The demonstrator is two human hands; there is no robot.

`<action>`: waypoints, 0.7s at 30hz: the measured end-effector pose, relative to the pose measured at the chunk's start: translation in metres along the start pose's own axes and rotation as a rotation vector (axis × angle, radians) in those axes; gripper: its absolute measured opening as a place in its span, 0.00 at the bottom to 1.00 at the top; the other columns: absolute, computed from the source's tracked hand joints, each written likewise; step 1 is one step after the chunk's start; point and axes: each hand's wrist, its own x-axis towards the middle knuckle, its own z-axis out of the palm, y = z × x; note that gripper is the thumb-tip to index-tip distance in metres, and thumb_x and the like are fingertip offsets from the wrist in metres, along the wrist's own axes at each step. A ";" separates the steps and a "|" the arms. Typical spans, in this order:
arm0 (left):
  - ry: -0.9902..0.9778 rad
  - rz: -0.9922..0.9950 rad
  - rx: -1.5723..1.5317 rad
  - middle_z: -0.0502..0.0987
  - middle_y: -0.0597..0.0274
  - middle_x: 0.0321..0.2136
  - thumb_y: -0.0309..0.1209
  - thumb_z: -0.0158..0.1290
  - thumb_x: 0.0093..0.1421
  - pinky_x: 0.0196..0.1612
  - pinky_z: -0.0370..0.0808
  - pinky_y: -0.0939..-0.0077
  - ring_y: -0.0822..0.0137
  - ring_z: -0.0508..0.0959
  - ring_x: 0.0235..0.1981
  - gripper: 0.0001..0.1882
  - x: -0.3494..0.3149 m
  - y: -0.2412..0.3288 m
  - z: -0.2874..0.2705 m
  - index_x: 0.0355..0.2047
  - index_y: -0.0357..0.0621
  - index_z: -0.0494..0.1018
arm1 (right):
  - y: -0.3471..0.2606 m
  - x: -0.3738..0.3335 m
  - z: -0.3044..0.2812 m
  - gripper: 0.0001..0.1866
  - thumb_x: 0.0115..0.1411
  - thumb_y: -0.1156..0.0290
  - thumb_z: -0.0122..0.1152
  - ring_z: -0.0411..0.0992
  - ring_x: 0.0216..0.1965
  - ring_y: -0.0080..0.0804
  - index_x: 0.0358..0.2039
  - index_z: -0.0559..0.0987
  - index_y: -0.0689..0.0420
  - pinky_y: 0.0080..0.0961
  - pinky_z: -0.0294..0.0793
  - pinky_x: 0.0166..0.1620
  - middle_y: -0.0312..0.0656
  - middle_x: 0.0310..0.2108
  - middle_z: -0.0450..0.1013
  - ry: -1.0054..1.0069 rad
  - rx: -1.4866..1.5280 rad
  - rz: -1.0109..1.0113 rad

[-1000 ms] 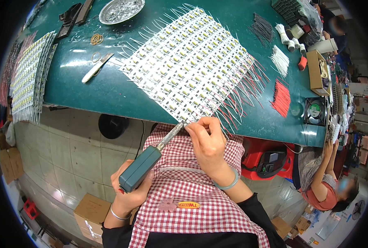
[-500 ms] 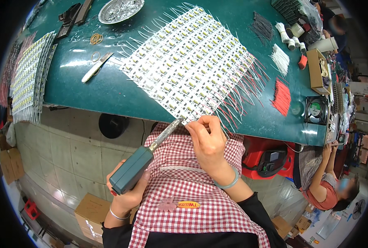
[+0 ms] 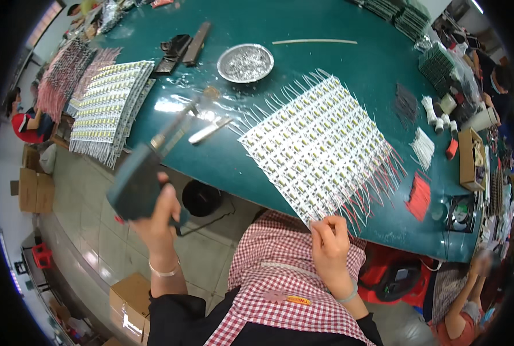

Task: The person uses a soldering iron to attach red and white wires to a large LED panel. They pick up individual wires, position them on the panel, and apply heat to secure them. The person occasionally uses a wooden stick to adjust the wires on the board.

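Note:
My left hand (image 3: 160, 222) grips a dark green soldering gun (image 3: 134, 181), raised to the left of the work and blurred by motion; its metal barrel tilts toward the far side of the table. A white panel of small circuit boards (image 3: 320, 141) lies on the green table, its near corner jutting over the front edge. White wires stick out from its far-left side, red and white wires (image 3: 378, 190) from its right side. At that near corner my right hand (image 3: 332, 242) is closed in a pinch. What the fingertips hold is too small to make out.
A metal dish of silvery bits (image 3: 245, 63) and a white-handled knife (image 3: 209, 130) lie beyond the gun. Stacked panels (image 3: 110, 109) overhang the table at left. Bundles of red wires (image 3: 419, 196) and white wires (image 3: 423, 147), plus a small fan (image 3: 460, 213), are at right. A co-worker sits lower right.
The soldering gun has left the panel's near corner and swung up and left in my left hand. My right hand stays pinched at that corner. The view has shifted left, showing more of the far table.

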 end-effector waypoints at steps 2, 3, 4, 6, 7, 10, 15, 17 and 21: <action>0.024 0.041 -0.039 0.78 0.55 0.34 0.17 0.59 0.58 0.17 0.64 0.80 0.74 0.70 0.16 0.12 0.045 -0.008 0.006 0.43 0.30 0.75 | 0.001 -0.002 -0.007 0.08 0.54 0.84 0.68 0.72 0.30 0.39 0.34 0.80 0.62 0.32 0.72 0.32 0.45 0.35 0.69 -0.038 0.035 0.030; 0.054 0.031 -0.035 0.77 0.55 0.33 0.18 0.59 0.58 0.17 0.63 0.80 0.74 0.69 0.16 0.10 0.070 -0.013 0.015 0.42 0.30 0.75 | 0.002 -0.002 -0.012 0.08 0.54 0.84 0.68 0.72 0.30 0.39 0.34 0.80 0.62 0.32 0.72 0.33 0.45 0.35 0.69 -0.061 0.036 0.042; 0.055 -0.085 -0.092 0.78 0.55 0.33 0.20 0.59 0.59 0.17 0.63 0.80 0.73 0.70 0.16 0.10 0.098 -0.024 0.014 0.41 0.29 0.76 | 0.002 -0.001 -0.018 0.08 0.54 0.84 0.68 0.72 0.30 0.39 0.34 0.80 0.62 0.32 0.72 0.33 0.45 0.35 0.69 -0.084 0.045 0.053; 0.062 -0.317 -0.250 0.78 0.52 0.32 0.23 0.60 0.60 0.17 0.64 0.80 0.72 0.71 0.17 0.09 0.159 -0.053 -0.004 0.39 0.29 0.75 | -0.001 0.000 -0.029 0.07 0.54 0.84 0.68 0.72 0.30 0.40 0.34 0.80 0.63 0.32 0.72 0.33 0.45 0.34 0.69 -0.134 0.090 0.096; 0.058 -0.441 -0.361 0.78 0.50 0.31 0.24 0.60 0.61 0.17 0.65 0.81 0.72 0.72 0.18 0.10 0.186 -0.072 -0.012 0.38 0.29 0.75 | -0.001 0.001 -0.034 0.07 0.55 0.84 0.67 0.72 0.30 0.40 0.34 0.80 0.63 0.32 0.72 0.33 0.45 0.34 0.69 -0.142 0.085 0.098; -0.047 -0.635 -0.563 0.78 0.47 0.30 0.26 0.60 0.62 0.17 0.67 0.84 0.71 0.73 0.20 0.09 0.246 -0.117 -0.029 0.35 0.30 0.74 | -0.004 0.005 -0.051 0.06 0.55 0.83 0.67 0.72 0.30 0.40 0.33 0.81 0.62 0.32 0.72 0.32 0.45 0.34 0.70 -0.176 0.086 0.173; 0.036 -0.735 -0.557 0.77 0.48 0.28 0.30 0.59 0.64 0.18 0.72 0.85 0.69 0.74 0.18 0.10 0.285 -0.141 -0.020 0.34 0.34 0.72 | -0.009 0.016 -0.059 0.06 0.55 0.83 0.67 0.73 0.29 0.37 0.33 0.81 0.62 0.30 0.72 0.31 0.44 0.32 0.71 -0.201 0.126 0.188; 0.031 -0.719 -0.474 0.77 0.49 0.27 0.30 0.59 0.65 0.19 0.75 0.83 0.67 0.75 0.18 0.10 0.292 -0.142 -0.019 0.35 0.35 0.72 | -0.010 0.022 -0.062 0.06 0.54 0.85 0.68 0.74 0.27 0.34 0.32 0.82 0.63 0.27 0.72 0.29 0.43 0.31 0.73 -0.194 0.128 0.150; 0.085 -0.547 -0.030 0.77 0.58 0.24 0.38 0.63 0.62 0.22 0.81 0.75 0.63 0.80 0.21 0.15 0.279 -0.130 -0.001 0.33 0.38 0.73 | -0.014 0.039 -0.069 0.07 0.53 0.85 0.68 0.72 0.25 0.29 0.32 0.82 0.63 0.24 0.69 0.25 0.42 0.29 0.74 -0.143 0.219 0.164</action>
